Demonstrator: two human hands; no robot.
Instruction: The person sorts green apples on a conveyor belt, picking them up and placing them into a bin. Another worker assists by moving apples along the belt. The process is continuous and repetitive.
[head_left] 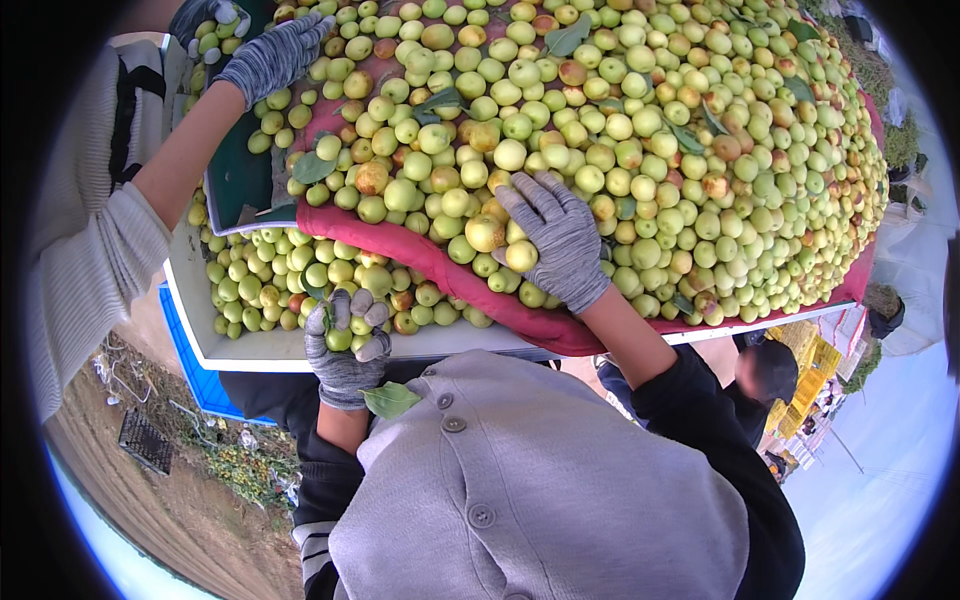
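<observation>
Both my hands wear grey striped knit gloves. My left hand [347, 355] is palm up over the near edge of a white tray [270, 362], fingers curled round a green jujube [338, 340] and apparently a second one. Farther right, my right hand [558, 240] lies on a big heap of green jujubes [670, 190], some with brown-red patches. Its fingers are stretched out over the fruit, and one jujube [521, 255] sits by its thumb side. A rolled red cloth [420, 262] borders the heap, between it and the jujubes in the tray.
At the left a co-worker's gloved hand [275, 62] reaches onto the heap beside a dark green board [240, 170]. Loose leaves [568, 36] lie among the fruit; another leaf [390, 400] rests by my left wrist. Beyond the right side are a person [765, 375] and yellow crates [815, 370].
</observation>
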